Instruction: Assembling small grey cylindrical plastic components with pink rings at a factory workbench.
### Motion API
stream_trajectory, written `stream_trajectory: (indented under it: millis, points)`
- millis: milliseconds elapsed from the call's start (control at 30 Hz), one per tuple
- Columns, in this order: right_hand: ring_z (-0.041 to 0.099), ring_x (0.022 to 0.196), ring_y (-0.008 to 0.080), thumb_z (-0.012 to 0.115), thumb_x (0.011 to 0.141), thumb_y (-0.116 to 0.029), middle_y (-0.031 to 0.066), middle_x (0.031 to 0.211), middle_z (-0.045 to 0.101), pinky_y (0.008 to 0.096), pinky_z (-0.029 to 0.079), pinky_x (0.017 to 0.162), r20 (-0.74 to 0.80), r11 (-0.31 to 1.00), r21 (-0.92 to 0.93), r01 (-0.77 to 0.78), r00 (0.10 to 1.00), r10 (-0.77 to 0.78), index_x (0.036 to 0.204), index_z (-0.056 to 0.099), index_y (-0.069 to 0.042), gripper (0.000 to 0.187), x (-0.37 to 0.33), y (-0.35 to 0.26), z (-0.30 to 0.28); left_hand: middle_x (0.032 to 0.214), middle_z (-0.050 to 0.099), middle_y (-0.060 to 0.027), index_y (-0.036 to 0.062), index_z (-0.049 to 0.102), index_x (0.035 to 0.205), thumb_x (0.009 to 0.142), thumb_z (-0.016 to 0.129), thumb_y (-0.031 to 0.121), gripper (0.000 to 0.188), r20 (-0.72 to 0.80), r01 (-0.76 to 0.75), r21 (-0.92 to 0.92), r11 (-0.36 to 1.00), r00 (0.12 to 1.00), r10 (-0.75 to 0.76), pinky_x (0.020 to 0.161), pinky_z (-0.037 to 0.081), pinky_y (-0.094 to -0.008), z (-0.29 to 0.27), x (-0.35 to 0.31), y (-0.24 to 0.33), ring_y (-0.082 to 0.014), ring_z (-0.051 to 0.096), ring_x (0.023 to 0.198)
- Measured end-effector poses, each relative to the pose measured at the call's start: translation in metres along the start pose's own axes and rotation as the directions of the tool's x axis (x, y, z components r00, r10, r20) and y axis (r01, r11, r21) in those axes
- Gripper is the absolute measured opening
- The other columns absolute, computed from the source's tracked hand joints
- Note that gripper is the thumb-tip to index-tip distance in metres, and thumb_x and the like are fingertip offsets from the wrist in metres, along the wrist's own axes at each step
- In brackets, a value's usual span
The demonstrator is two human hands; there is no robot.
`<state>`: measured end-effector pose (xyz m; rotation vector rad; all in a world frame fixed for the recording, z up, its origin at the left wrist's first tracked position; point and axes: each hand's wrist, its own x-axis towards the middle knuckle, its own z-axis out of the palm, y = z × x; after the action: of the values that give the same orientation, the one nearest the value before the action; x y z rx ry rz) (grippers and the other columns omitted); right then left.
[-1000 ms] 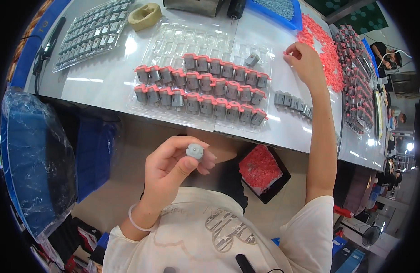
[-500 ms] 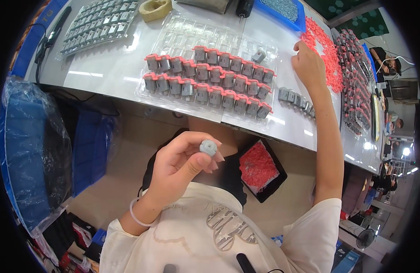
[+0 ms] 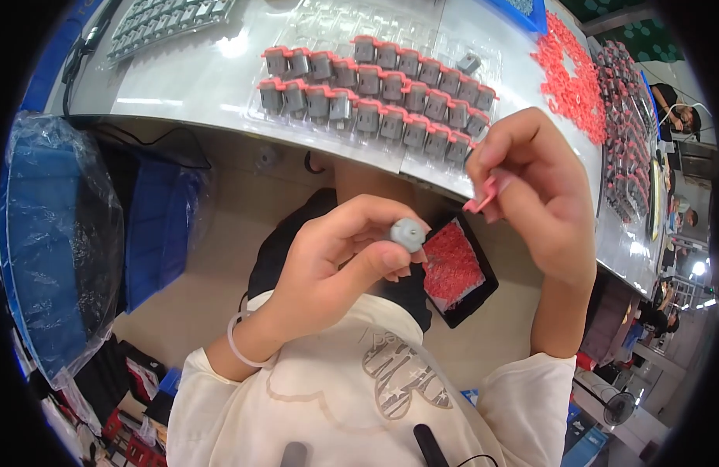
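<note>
My left hand point(image 3: 336, 261) pinches a small grey motor point(image 3: 407, 233) between thumb and fingers, its round end with the little shaft turned up. To the right, my right hand point(image 3: 538, 191) grips a small pink plastic clip point(image 3: 484, 196) between thumb and forefinger. The clip and the motor are apart, with a short gap between them. Beyond my hands, rows of grey motors wearing pink clips point(image 3: 391, 84) stand in a clear plastic tray point(image 3: 297, 35) on the table. One motor without a clip point(image 3: 468, 64) lies at the tray's right side.
A heap of loose pink clips point(image 3: 569, 78) covers the table's right part, beside more clipped motors point(image 3: 628, 132). Another tray of motors point(image 3: 169, 23) is at the far left. Below the table edge sit a black box of pink pieces point(image 3: 455, 268) and blue plastic-lined bins point(image 3: 64, 249).
My right hand has come back from the pink heap toward my left hand, now holding a clip. My left hand has shifted right and slightly up with the motor. The view has tilted a little.
</note>
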<state>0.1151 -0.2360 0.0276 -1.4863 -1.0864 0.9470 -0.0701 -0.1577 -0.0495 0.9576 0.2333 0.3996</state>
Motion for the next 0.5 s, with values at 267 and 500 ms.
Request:
stream_trajectory:
  millis: [267, 500]
  points:
    - [0.044, 0.069, 0.0094, 0.034, 0.073, 0.012, 0.008, 0.081, 0.05, 0.0198, 0.038, 0.063, 0.147, 0.987, -0.136, 0.081, 0.987, -0.061, 0.087, 0.05, 0.003, 0.023, -0.017, 0.007, 0.025, 0.094, 0.061, -0.0075, -0.0044, 0.054, 0.109, 0.089, 0.059, 0.014, 0.027, -0.018, 0.043, 0.149, 0.988, 0.999, -0.041, 0.076, 0.049, -0.0251, 0.013, -0.006, -0.007, -0.0108, 0.059, 0.085]
    - [0.047, 0.071, 0.0108, 0.036, 0.077, 0.012, 0.0097, 0.085, 0.051, 0.0202, 0.039, 0.066, 0.078, 0.967, -0.174, 0.186, 0.981, -0.175, 0.087, 0.051, 0.003, 0.021, -0.023, 0.014, 0.028, 0.095, 0.061, -0.0065, -0.0032, 0.053, 0.111, 0.089, 0.059, 0.016, 0.029, 0.006, 0.085, -0.001, 0.996, 0.996, -0.085, 0.072, 0.049, -0.0244, 0.017, -0.01, -0.01, -0.011, 0.059, 0.084]
